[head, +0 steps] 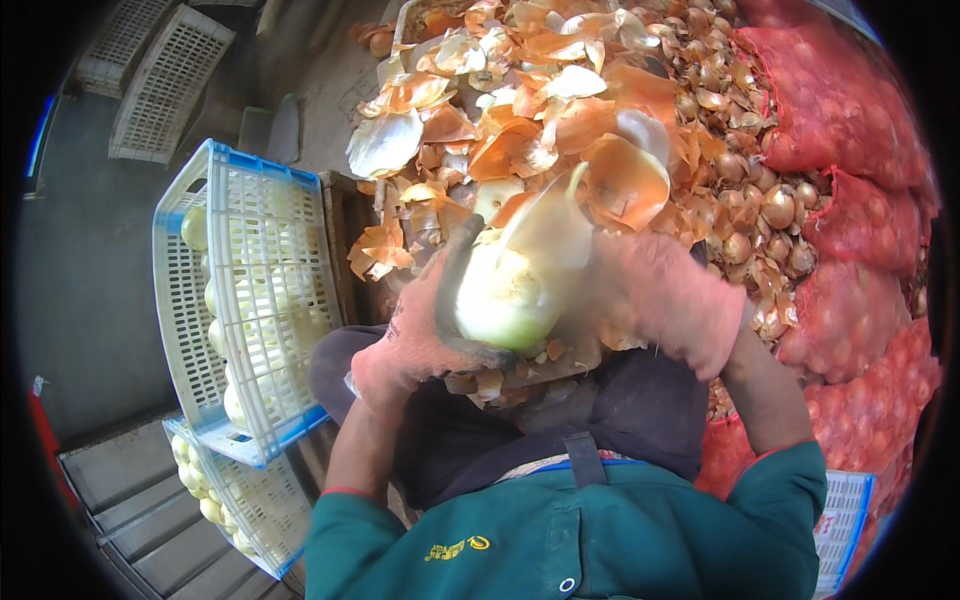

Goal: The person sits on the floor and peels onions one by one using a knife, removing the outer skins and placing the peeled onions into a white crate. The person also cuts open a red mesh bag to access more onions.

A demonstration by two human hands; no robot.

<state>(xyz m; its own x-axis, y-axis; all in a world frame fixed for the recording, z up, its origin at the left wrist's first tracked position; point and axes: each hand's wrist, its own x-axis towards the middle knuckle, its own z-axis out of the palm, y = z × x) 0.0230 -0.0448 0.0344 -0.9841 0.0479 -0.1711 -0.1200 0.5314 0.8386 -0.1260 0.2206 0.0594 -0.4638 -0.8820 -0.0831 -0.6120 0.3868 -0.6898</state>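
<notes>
My left hand (pixel 427 322), in a pink glove with a dark palm, is shut around a large, mostly peeled onion (pixel 510 292). My right hand (pixel 652 285), in a pink glove, is blurred at the onion's right side. A pale flap of onion skin (pixel 551 225) rises from the onion's top towards the right hand. Whether the right fingers grip this skin or a tool is hidden by blur. Beyond both hands lies a heap of orange and white onion skins (pixel 510 142), with a piece of cut onion (pixel 496 196) among them.
At left, a white and blue plastic crate (pixel 270 247) holds peeled onions; another such crate (pixel 255 480) is below it. Unpeeled onions (pixel 739 202) are piled at right beside red mesh sacks (pixel 840 105). White crates (pixel 172 82) stand at the upper left.
</notes>
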